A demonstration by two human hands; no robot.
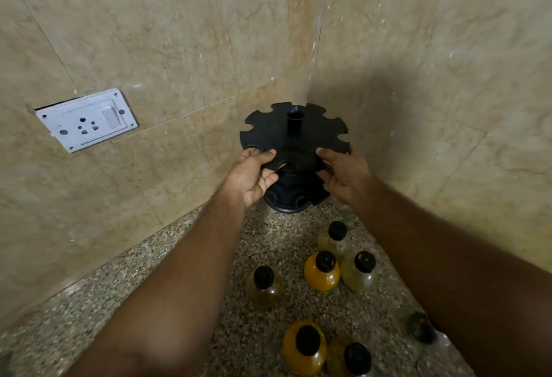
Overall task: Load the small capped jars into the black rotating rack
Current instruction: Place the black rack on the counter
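The black rotating rack (294, 134) stands in the corner of a speckled stone counter, with a notched top disc, a centre post and a lower tier. All its slots that I can see hold nothing. My left hand (252, 175) grips the near-left rim of the top disc, thumb on top. My right hand (343, 172) grips the near-right rim the same way. Several small jars with black caps stand on the counter between my forearms: a pale yellow one (334, 239), an orange one (322, 272), another pale one (360, 272), and one (264, 287) further left.
Beige marble walls meet in the corner right behind the rack. A white socket and switch plate (86, 119) is on the left wall. More jars (304, 346) stand near the bottom edge, and a dark one (421, 327) is partly hidden by my right forearm.
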